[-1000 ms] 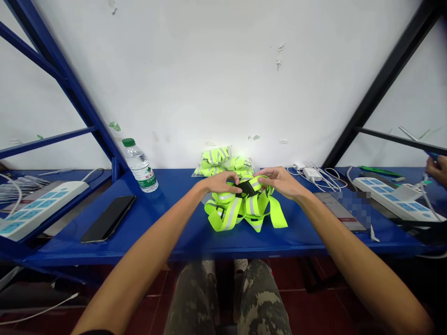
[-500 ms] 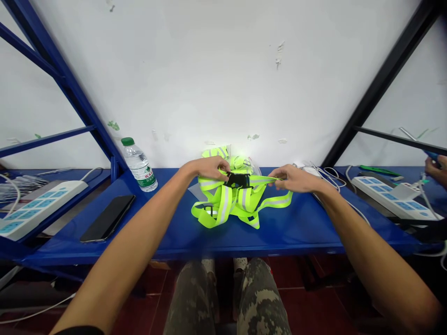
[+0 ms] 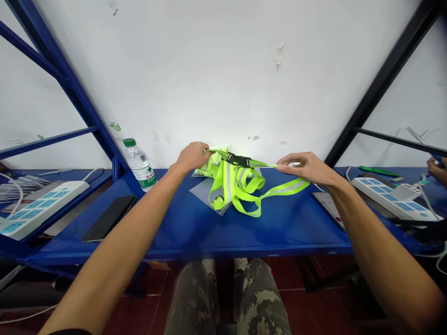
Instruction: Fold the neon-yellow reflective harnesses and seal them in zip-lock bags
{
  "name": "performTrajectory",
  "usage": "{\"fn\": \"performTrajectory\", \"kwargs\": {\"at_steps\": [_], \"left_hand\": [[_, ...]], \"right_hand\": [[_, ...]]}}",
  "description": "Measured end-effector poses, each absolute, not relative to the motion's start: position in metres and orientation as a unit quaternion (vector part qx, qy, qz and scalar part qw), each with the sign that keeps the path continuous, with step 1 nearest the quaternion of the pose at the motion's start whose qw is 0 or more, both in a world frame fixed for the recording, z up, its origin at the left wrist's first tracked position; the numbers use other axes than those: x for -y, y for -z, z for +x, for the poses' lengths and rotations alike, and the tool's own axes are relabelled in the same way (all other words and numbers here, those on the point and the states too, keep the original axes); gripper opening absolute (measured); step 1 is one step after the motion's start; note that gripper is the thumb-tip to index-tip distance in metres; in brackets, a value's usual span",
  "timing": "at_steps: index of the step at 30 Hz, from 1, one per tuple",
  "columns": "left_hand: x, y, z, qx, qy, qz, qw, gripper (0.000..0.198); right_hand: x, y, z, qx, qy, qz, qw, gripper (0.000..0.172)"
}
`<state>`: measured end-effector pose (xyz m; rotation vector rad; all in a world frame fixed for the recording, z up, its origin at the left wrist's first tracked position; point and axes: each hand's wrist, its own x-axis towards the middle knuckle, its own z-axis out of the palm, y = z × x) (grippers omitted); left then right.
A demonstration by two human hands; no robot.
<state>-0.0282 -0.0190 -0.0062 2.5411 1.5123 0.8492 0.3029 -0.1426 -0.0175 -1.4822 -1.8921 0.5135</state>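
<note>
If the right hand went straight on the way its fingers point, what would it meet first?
Beyond the yellow-green strap that the right hand pinches, probably the black buckle, in line to its left; depth is hard to judge from this single view.

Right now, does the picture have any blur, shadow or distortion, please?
Head view: the blue post and black post lean outward, probably from wide-angle stretch; head view: the table looks smeared at its front edge's middle; head view: the floor is dim, while the yellow-green strap is bright and fairly sharp.
</note>
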Motion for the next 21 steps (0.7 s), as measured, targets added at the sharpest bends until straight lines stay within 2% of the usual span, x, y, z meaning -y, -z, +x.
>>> {"fn": "performTrajectory", "kwargs": {"at_steps": [3,6,7,10,12,14,18,21], "left_hand": [[0.027,0.007,-0.013,-0.518,-0.369,0.769,-0.065,0.024],[0.034,0.007,0.006,-0.469,-0.416,0.778,-0.042,0.024],[0.036,0.006,0.013,-0.449,-0.418,0.789,-0.020,0.025],[0.044,0.005,0.032,-0.420,-0.426,0.800,0.039,0.030],[0.050,0.005,0.042,-0.408,-0.436,0.801,0.049,0.031],[0.054,0.003,0.047,-0.397,-0.440,0.804,0.045,0.031],[0.053,-0.005,0.034,-0.388,-0.399,0.829,0.059,0.042],[0.046,-0.009,0.012,-0.377,-0.281,0.872,0.138,0.056]], "right_hand": [[0.143,0.020,0.292,0.761,-0.279,-0.517,0.276,0.042],[0.138,0.025,0.276,0.789,-0.343,-0.470,0.197,0.041],[0.135,0.027,0.269,0.789,-0.339,-0.467,0.210,0.041],[0.124,0.028,0.244,0.758,-0.283,-0.475,0.348,0.043],[0.115,0.029,0.226,0.723,-0.298,-0.465,0.415,0.049],[0.108,0.032,0.212,0.703,-0.347,-0.447,0.432,0.046],[0.095,0.039,0.208,0.692,-0.337,-0.480,0.421,0.016],[0.090,0.038,0.222,0.680,-0.246,-0.501,0.476,0.022]]}}
